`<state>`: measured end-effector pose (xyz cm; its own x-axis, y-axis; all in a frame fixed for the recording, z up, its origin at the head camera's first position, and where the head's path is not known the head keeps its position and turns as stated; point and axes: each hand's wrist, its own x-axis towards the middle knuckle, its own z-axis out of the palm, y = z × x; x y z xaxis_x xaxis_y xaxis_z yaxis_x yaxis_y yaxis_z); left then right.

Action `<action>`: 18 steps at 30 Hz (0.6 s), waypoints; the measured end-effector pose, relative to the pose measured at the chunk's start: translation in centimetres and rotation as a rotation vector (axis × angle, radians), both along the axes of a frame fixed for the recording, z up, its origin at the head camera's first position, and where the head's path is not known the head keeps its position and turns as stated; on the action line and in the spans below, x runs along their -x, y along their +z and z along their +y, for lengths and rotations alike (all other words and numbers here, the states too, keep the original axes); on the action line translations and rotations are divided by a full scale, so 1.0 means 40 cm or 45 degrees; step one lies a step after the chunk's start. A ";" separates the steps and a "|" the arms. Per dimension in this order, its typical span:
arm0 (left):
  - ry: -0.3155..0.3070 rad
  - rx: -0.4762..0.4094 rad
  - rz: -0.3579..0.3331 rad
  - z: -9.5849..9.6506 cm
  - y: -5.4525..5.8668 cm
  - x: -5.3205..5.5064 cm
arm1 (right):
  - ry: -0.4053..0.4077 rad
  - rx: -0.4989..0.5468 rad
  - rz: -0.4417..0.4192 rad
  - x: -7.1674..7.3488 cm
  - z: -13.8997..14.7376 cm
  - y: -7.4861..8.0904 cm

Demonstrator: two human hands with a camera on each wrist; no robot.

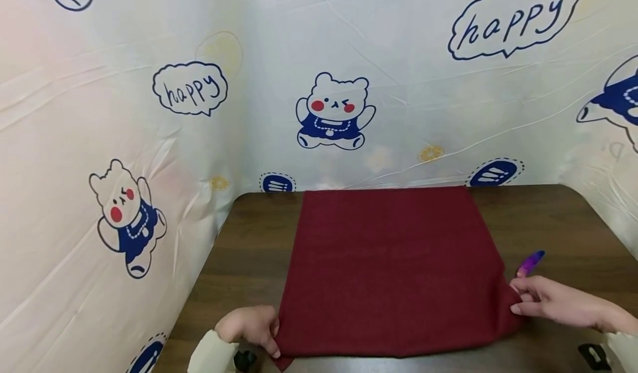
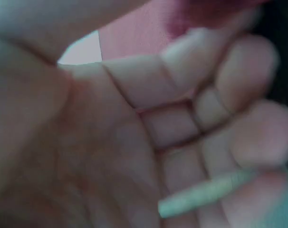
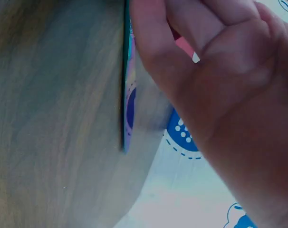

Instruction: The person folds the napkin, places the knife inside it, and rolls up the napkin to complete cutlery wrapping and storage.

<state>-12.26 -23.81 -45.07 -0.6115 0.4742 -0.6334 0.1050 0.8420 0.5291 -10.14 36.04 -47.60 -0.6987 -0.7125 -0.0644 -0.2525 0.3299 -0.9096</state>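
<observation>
A dark red cloth (image 1: pixel 394 273) lies spread over the wooden table. My left hand (image 1: pixel 251 326) pinches its near left corner between thumb and fingers, and a small flap pokes out below the thumb. At the near right corner, my right hand (image 1: pixel 553 301) grips the cloth, which bunches into folds there. The left wrist view shows my left palm and curled fingers (image 2: pixel 251 71), with a blurred bit of red cloth (image 2: pixel 206 14) at the top. Right beside my right hand's fingertips is a slim, glossy purple-blue item (image 1: pixel 530 263), seen edge-on in the right wrist view.
The brown table (image 1: pixel 249 251) shows on both sides of the cloth. A pale curtain (image 1: pixel 408 107) printed with bears and "happy" bubbles encloses the back and sides. A pale thin strip (image 2: pixel 206 192) crosses the lower fingers in the left wrist view.
</observation>
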 end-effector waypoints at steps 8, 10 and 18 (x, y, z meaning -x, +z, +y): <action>0.042 -0.610 0.028 -0.041 0.002 0.035 | -0.258 -0.045 0.079 -0.001 -0.026 0.042; 0.193 -0.768 -0.041 -0.045 0.003 0.041 | -0.348 -0.058 0.127 0.000 -0.030 0.051; 0.700 -1.113 -0.290 -0.025 -0.033 0.048 | -0.490 -0.111 0.118 0.006 -0.033 0.052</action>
